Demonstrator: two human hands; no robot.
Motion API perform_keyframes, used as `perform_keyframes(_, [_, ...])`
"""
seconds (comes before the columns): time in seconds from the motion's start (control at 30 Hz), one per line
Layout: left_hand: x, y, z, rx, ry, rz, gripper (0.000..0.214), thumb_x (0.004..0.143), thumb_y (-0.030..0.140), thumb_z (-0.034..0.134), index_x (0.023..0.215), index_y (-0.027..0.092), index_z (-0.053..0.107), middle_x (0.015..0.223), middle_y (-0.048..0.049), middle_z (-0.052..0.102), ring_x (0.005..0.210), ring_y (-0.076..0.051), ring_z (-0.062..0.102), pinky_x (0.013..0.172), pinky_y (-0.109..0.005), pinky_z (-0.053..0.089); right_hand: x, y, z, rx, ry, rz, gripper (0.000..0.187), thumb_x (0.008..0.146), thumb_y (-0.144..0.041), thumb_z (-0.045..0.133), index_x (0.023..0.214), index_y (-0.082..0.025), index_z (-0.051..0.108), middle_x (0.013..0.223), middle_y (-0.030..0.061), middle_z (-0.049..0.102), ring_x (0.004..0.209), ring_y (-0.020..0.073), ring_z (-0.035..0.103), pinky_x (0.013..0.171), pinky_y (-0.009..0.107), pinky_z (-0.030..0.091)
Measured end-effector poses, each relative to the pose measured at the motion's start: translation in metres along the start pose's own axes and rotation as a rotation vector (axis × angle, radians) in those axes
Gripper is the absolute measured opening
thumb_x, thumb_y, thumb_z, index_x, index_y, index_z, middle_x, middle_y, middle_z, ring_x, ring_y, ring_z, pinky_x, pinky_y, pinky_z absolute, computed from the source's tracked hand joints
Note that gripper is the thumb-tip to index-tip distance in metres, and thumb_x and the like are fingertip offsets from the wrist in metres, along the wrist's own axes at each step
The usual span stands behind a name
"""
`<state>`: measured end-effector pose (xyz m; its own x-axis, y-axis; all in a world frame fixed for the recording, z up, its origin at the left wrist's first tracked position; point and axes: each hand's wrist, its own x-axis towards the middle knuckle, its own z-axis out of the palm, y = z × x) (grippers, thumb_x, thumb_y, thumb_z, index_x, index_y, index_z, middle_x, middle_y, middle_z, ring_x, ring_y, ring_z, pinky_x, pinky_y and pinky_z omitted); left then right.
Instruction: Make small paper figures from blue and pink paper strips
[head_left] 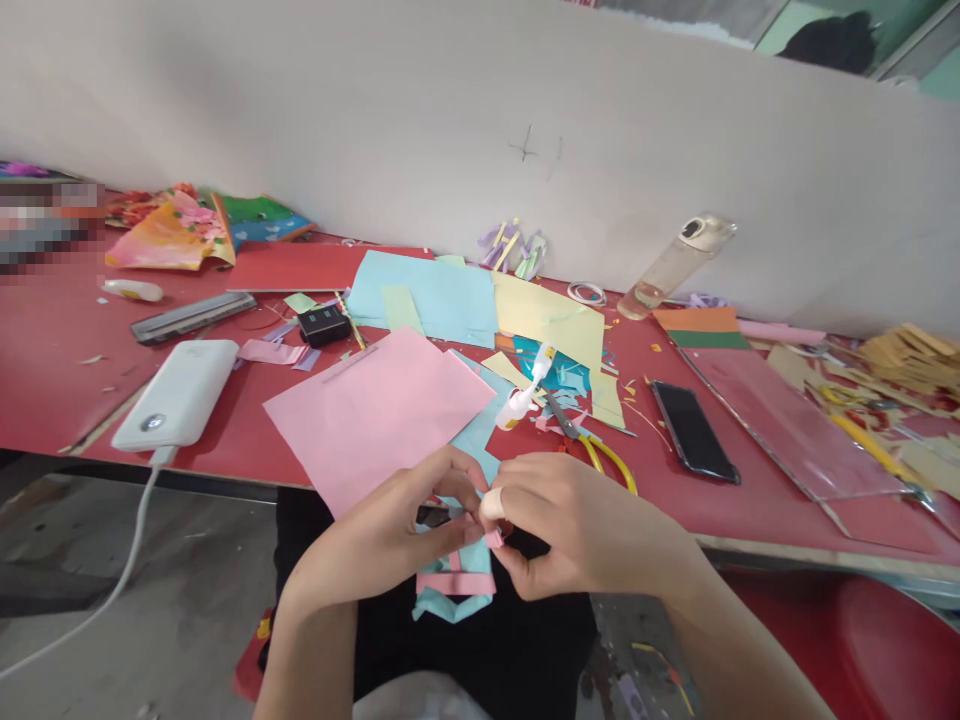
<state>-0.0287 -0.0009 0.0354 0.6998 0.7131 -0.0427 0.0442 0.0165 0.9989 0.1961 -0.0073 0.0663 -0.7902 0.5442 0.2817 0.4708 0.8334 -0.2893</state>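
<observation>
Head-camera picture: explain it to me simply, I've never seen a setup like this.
There is no machine here, just a person's two bare hands. The single picture comes from a camera worn on the head, looking forward and down. Above the lap, the left hand holds a light-blue and pink paper piece; the right hand has its fingers at it, their exact grip partly hidden. On the red table lie a pink sheet, yellow-handled scissors, a phone and many paper scraps.

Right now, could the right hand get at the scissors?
Probably yes: the scissors lie just beyond the right hand with no visible barrier, though its fingers are busy at a pink paper piece.
</observation>
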Motion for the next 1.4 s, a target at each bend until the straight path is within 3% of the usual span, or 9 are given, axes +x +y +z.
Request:
perform_keyframes(0.27, [0.002, 0.001, 0.001, -0.042, 0.005, -0.028, 0.013, 0.098, 0.021, 0.062, 0.107, 0.026, 0.054, 0.103, 0.0009, 0.065, 0.100, -0.017, 0.066, 0.072, -0.027, 0.049, -0.001, 0.003, 0.005, 0.103, 0.019, 0.014, 0.014, 0.076, -0.008, 0.054, 0.085, -0.018, 0.057, 0.071, -0.0044, 0.048, 0.064, 0.0121, 0.040, 0.058, 0.025, 0.035])
perform_keyframes(0.77, [0.004, 0.003, 0.010, -0.069, 0.021, -0.026, 0.025, 0.094, 0.008, 0.060, 0.108, 0.026, 0.050, 0.096, 0.0018, 0.069, 0.099, -0.016, 0.065, 0.074, -0.026, 0.047, -0.001, 0.005, 0.003, 0.160, 0.018, 0.023, 0.016, 0.073, -0.009, 0.054, 0.085, -0.019, 0.054, 0.072, -0.0044, 0.048, 0.064, 0.0125, 0.040, 0.058, 0.025, 0.034])
perform_keyframes(1.0, [0.004, 0.003, 0.011, -0.107, 0.021, -0.025, 0.022, 0.095, 0.010, 0.061, 0.106, 0.026, 0.049, 0.096, 0.0021, 0.068, 0.097, -0.015, 0.064, 0.069, -0.023, 0.046, -0.001, 0.005, 0.003, 0.178, 0.021, 0.035, 0.017, 0.072, -0.009, 0.054, 0.085, -0.020, 0.052, 0.071, -0.0054, 0.045, 0.063, 0.0122, 0.036, 0.058, 0.025, 0.032])
perform_keyframes(1.2, [0.004, 0.002, 0.007, -0.098, 0.026, -0.034, 0.019, 0.097, 0.019, 0.062, 0.109, 0.027, 0.050, 0.098, 0.0016, 0.068, 0.098, -0.015, 0.063, 0.076, -0.025, 0.050, 0.000, 0.006, -0.001, 0.186, -0.026, 0.074, 0.016, 0.078, -0.010, 0.055, 0.090, -0.020, 0.056, 0.070, -0.0057, 0.047, 0.062, 0.0122, 0.040, 0.058, 0.024, 0.032])
perform_keyframes(1.4, [0.002, 0.004, 0.006, -0.085, 0.086, -0.125, 0.019, 0.094, 0.023, 0.066, 0.107, 0.027, 0.052, 0.094, 0.0013, 0.069, 0.094, -0.017, 0.064, 0.071, -0.026, 0.051, -0.001, 0.006, -0.003, 0.135, -0.004, 0.081, 0.014, 0.081, -0.009, 0.057, 0.091, -0.019, 0.060, 0.070, -0.0045, 0.052, 0.063, 0.0122, 0.043, 0.058, 0.024, 0.033])
